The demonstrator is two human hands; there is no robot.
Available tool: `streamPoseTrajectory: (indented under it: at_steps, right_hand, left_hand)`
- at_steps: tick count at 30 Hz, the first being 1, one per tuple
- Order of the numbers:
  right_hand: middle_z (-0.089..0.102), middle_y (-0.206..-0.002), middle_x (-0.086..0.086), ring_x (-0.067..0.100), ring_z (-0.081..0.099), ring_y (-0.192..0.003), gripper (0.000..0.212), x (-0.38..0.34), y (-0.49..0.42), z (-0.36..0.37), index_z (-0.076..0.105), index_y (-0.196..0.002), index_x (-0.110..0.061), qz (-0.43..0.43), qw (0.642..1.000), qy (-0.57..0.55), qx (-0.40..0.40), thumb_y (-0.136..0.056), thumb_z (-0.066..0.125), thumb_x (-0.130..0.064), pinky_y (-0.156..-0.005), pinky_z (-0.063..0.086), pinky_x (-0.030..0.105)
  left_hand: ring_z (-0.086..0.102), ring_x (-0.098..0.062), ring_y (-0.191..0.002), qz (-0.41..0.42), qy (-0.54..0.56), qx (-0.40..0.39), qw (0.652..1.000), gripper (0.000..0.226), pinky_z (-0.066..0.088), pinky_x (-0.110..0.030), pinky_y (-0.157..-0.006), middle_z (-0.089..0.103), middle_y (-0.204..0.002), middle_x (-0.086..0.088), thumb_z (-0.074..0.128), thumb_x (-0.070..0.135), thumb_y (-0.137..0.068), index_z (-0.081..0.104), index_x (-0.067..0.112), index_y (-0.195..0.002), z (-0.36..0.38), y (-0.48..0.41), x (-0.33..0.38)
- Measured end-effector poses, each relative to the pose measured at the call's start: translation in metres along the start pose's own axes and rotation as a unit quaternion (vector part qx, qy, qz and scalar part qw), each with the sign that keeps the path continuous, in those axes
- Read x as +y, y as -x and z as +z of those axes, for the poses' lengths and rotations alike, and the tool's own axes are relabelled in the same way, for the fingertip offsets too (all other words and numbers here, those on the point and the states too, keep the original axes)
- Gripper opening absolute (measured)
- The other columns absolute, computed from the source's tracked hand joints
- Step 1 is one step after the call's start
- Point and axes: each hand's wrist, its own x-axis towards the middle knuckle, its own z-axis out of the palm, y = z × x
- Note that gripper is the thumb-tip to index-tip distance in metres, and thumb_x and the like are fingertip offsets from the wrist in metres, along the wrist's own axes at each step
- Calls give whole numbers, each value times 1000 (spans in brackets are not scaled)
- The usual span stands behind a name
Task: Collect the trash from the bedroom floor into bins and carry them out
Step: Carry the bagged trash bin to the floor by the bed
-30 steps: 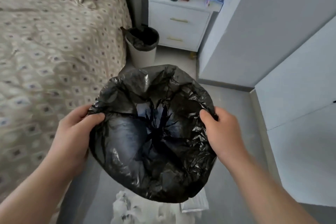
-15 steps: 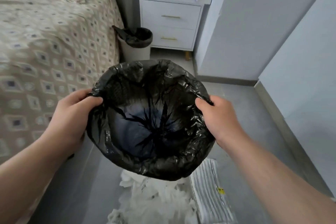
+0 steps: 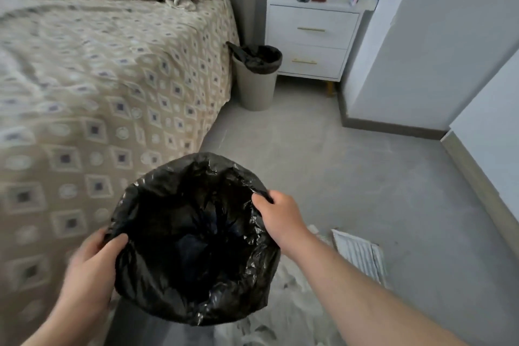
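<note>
- Black-plastic-lined round bin: our left hand and right hand grip opposite rims.
- Crumpled white paper trash: floor beneath it, nearer right hand.

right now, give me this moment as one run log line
left hand: grips rim | right hand: grips rim | lined bin: held in air | white trash: on floor beneath | second bin: beside bed

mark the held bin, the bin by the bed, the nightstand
held bin (image 3: 264, 270), head view, liner over its right rim
bin by the bed (image 3: 254, 90), head view, beige wall
nightstand (image 3: 311, 18), head view, top drawer front
</note>
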Motion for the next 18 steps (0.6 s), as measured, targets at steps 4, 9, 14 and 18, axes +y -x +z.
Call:
streamPoseTrajectory:
  at_steps: [4, 9, 14, 18]
  right_hand:
    - [59, -75, 7, 18, 56, -68, 39, 39, -20, 48, 62, -93, 1, 81, 994, -48, -54, -85, 54, -36, -62, 42, 32]
    - [72, -101, 14, 30, 67, -99, 26, 65, -39, 79, 70, -94, -11, 119, 988, -70, -76, -88, 49, -24, -89, 53, 44]
    - [73, -99, 3, 21, 67, -98, 25, 80, -46, 93, 70, -99, -18, 118, 988, -42, -88, -88, 47, -22, -87, 53, 36]
    - [70, -103, 1, 17, 64, -100, 25, 80, -45, 94, 66, -106, -18, 107, 991, -20, -82, -92, 46, -21, -88, 50, 32]
  left_hand:
    - [59, -27, -94, -65, -8, 61, 996, 15, 50, -36, -87, 66, -99, -20, 57, 5, -90, 65, 17, -87, -19, -17, -72]
    - [61, -31, -99, -115, -84, 111, 984, 7, 44, -47, -96, 66, -103, -18, 61, 17, -90, 65, 17, -95, -19, -25, -120]
    - [60, -29, -104, -115, -103, 107, 982, 23, 43, -47, -98, 66, -106, -13, 55, 13, -94, 62, 14, -116, -15, -24, -136]
    - [61, -30, -104, -106, -128, 90, 982, 23, 45, -47, -95, 67, -104, -9, 54, 17, -94, 61, 23, -116, -17, -22, -141]
